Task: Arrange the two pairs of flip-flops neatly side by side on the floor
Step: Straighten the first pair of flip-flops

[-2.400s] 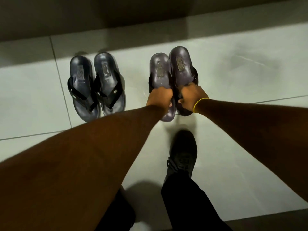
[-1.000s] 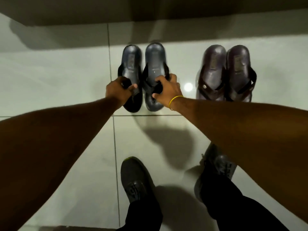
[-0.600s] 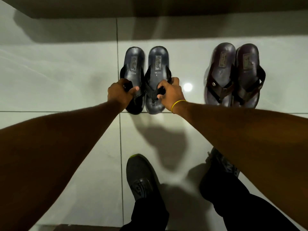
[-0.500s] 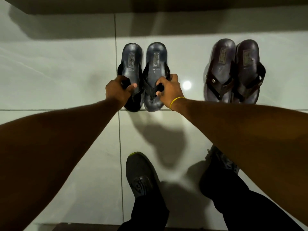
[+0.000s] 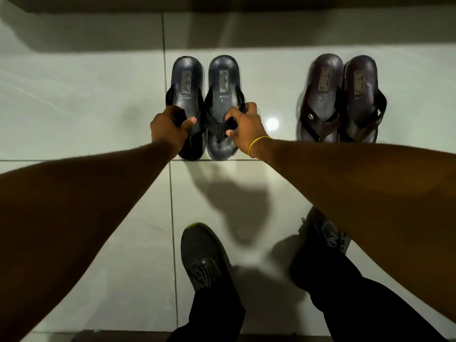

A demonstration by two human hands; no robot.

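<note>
Head cam: left hand and right hand each pinch a strap of the blue flip-flops, probably to square them together on the floor. The brown pair sits well apart, already lined up.

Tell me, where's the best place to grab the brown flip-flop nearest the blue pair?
Probably the strap of that brown flip-flop: it arches above the flat sole. Come from above at the toe end, as the right hand does on the blue flip-flop.
</note>
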